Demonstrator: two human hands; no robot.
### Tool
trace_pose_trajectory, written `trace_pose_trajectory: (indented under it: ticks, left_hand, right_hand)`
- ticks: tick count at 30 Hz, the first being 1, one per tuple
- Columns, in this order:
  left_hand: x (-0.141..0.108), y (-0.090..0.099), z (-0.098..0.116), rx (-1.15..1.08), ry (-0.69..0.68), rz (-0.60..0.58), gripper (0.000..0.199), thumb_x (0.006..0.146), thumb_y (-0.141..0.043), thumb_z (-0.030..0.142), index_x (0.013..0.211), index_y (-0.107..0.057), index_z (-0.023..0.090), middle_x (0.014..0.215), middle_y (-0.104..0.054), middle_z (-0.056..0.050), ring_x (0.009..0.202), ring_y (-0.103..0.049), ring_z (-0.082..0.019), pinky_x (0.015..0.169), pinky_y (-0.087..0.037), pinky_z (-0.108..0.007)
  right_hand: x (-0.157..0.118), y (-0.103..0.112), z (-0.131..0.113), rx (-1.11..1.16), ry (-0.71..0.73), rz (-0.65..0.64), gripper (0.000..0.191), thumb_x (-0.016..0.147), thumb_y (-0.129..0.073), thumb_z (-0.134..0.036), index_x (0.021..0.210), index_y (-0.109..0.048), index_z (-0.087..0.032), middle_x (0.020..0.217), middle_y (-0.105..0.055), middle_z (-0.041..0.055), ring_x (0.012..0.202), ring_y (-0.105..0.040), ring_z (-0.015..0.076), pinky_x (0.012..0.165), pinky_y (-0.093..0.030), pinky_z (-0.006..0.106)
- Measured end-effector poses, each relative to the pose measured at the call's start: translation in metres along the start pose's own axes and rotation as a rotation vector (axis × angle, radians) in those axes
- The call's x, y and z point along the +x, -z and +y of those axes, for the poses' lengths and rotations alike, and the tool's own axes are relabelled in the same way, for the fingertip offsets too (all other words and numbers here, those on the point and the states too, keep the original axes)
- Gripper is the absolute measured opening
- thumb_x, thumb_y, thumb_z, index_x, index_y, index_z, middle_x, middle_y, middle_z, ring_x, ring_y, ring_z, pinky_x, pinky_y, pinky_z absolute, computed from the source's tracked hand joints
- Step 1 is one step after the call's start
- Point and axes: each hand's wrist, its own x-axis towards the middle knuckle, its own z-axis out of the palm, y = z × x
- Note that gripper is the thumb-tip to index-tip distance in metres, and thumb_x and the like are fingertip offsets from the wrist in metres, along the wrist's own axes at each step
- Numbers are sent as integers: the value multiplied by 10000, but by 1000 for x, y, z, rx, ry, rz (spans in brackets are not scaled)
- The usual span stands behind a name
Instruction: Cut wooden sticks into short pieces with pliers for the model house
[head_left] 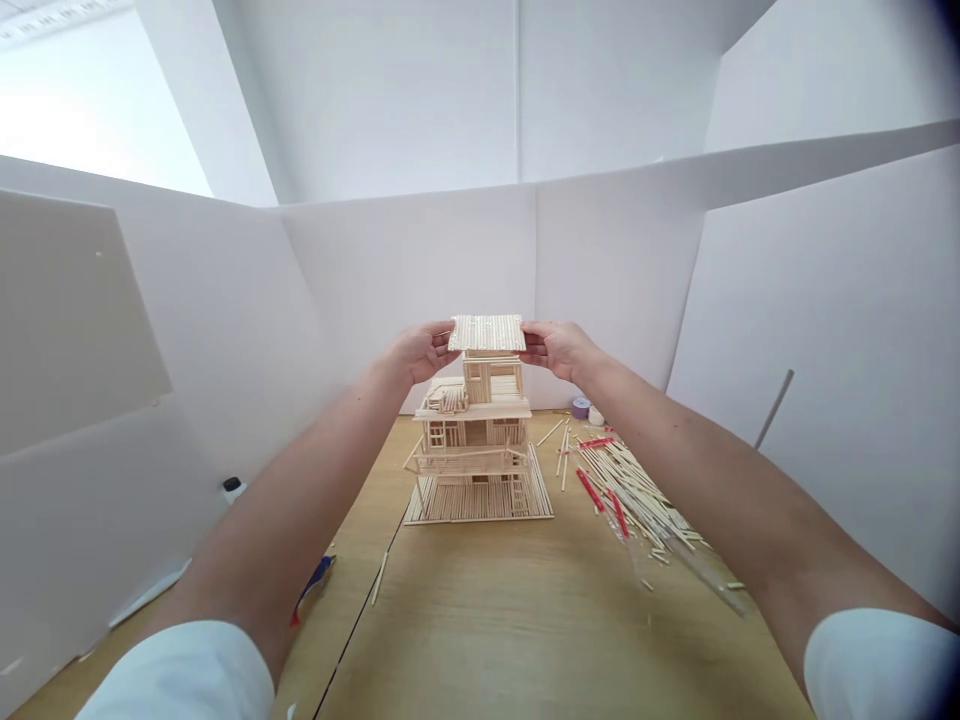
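Facing the pale wooden worktop (525,640), I see a tiered matchstick house (474,430) at twelve o'clock, on a ribbed base (480,503). A loose heap of thin sticks (637,495), mixed with red strips (591,490), lies at its three o'clock. My left hand (420,352) and right hand (559,350) stand narrow, gripping opposite edges of a flat, finely ribbed stick roof panel (487,333), directly over the top storey, touching or barely above it; I cannot tell which.

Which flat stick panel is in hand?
The top panel, held at its edges by the left hand and right hand above the model. The base panel instead lies on the table.
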Motion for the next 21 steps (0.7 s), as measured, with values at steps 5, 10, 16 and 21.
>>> trace_pose_trajectory:
  ticks: [5, 10, 16, 21]
  left_hand:
    - [23, 1, -3, 43, -18, 10, 230, 844, -675, 132, 1074, -673, 153, 789, -716, -87, 747, -701, -170, 706, -581, -263]
    - [35, 3, -10, 91, -20, 23, 211, 835, -702, 128, 1041, -679, 165, 794, -717, -83, 784, -698, -170, 749, -562, -270]
    - [41, 5, -19, 133, -7, 44, 116, 849, -696, 115, 950, -688, 171, 785, -708, -79, 801, -666, -153, 776, -523, -271]
    - [42, 7, -22, 143, 2, 62, 91, 846, -711, 116, 918, -691, 168, 771, -703, -76, 805, -657, -151, 773, -512, -267]
  right_hand:
    - [20, -3, 4, -84, 11, 74, 154, 899, -610, -165, 752, -657, -168, 728, -712, 46, 719, -630, 128, 629, -426, 268]
    - [30, 0, 10, -133, 20, 106, 115, 866, -634, -180, 754, -658, -167, 722, -706, 30, 674, -601, 109, 612, -348, 279]
    - [37, 5, 17, -153, 6, 105, 86, 876, -638, -177, 796, -668, -167, 741, -693, 20, 612, -546, 81, 549, -289, 253]
    - [37, 6, 20, -152, 0, 106, 96, 869, -661, -179, 773, -658, -172, 698, -665, 18, 569, -494, 77, 511, -283, 244]
